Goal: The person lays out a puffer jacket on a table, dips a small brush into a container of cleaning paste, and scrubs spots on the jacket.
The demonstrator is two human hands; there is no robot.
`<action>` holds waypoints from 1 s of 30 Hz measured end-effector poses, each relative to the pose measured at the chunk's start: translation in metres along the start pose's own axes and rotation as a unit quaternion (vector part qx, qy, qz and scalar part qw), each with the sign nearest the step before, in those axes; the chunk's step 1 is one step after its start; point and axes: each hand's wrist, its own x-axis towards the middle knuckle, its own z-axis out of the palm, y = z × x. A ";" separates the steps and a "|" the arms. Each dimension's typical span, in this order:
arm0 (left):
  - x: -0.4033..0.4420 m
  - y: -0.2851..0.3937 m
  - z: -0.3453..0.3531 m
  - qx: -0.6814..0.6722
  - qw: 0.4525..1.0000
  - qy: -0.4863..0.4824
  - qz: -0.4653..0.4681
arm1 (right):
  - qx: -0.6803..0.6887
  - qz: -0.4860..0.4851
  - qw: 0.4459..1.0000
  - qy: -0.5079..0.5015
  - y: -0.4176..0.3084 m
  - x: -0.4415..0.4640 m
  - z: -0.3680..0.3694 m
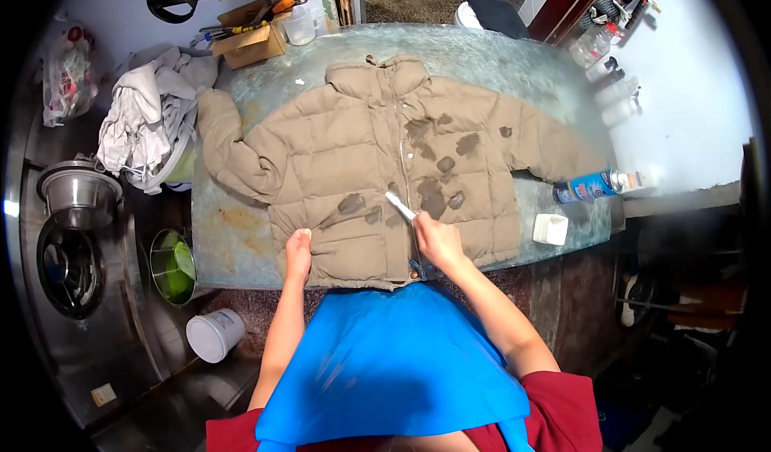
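A tan puffer jacket (325, 147) lies spread front side up, its collar pointing away from me. Dark wet-looking patches mark its front, mostly on the right half. My right hand (438, 240) is closed around a slim white brush (399, 205), whose tip rests on the jacket beside the front zipper; its bristles are hard to make out. Creases run from the jacket's lower left front to my left hand (298, 253), which pinches the cloth there.
The jacket covers much of a worn metal-topped table (498, 62). To the right are a blue spray can (585, 188) and a small white container (550, 229). A cardboard box of tools (250, 44) and piled pale cloths (157, 102) are at the left. A white bucket (215, 335) stands below.
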 end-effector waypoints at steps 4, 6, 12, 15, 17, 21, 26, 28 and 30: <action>0.005 -0.007 -0.002 -0.002 1.000 -0.012 -0.003 | -0.026 -0.001 1.000 0.002 0.006 0.009 0.004; 0.003 -0.007 -0.001 -0.001 1.000 -0.002 0.001 | -0.016 -0.025 1.000 0.008 -0.002 0.009 0.004; 0.003 -0.005 0.000 -0.001 1.000 -0.001 0.007 | -0.014 -0.002 1.000 -0.017 -0.010 0.014 0.001; 0.006 -0.011 -0.003 -0.005 1.000 -0.010 0.003 | -0.022 -0.002 0.999 -0.024 -0.001 0.017 0.001; 0.006 -0.008 -0.002 -0.011 1.000 -0.017 0.004 | -0.001 0.054 0.999 0.003 0.001 0.022 -0.013; 0.004 -0.006 0.000 0.000 1.000 0.003 0.003 | 0.341 0.100 0.931 0.080 0.019 0.000 -0.049; 0.005 -0.011 -0.007 0.028 0.999 -0.001 0.023 | 0.412 0.226 0.869 0.154 0.072 -0.073 -0.114; 0.010 -0.023 -0.010 0.034 0.999 0.011 0.029 | 0.240 0.248 0.907 0.242 0.109 -0.108 -0.128; 0.010 -0.022 -0.007 0.016 0.999 0.022 0.025 | 0.041 0.286 0.910 0.298 0.117 -0.132 -0.152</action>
